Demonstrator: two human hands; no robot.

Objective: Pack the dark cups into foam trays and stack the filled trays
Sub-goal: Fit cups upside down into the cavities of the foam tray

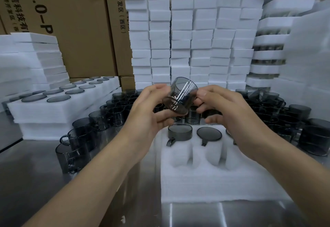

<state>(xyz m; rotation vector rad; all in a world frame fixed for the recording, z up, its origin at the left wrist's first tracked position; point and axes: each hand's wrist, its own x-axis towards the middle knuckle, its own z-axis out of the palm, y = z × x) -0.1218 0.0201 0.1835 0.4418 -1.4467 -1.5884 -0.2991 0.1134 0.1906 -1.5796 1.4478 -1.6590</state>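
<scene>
Both hands hold one dark smoky cup (180,98) tilted in the air above the far edge of a white foam tray (210,178). My left hand (150,112) cradles its body between thumb and fingers. My right hand (223,108) pinches it at the handle side. The tray lies on the metal table in front of me; two upside-down cups (180,131) (209,133) sit in its far pockets, and the two pockets nearer me are hollow. A third pocket at the right is partly hidden by my right wrist.
Several loose dark cups (84,137) crowd the table left, behind and right (303,130) of the tray. Filled trays (59,105) are stacked at left. Tall columns of white foam blocks (180,39) and cardboard boxes (71,21) stand behind.
</scene>
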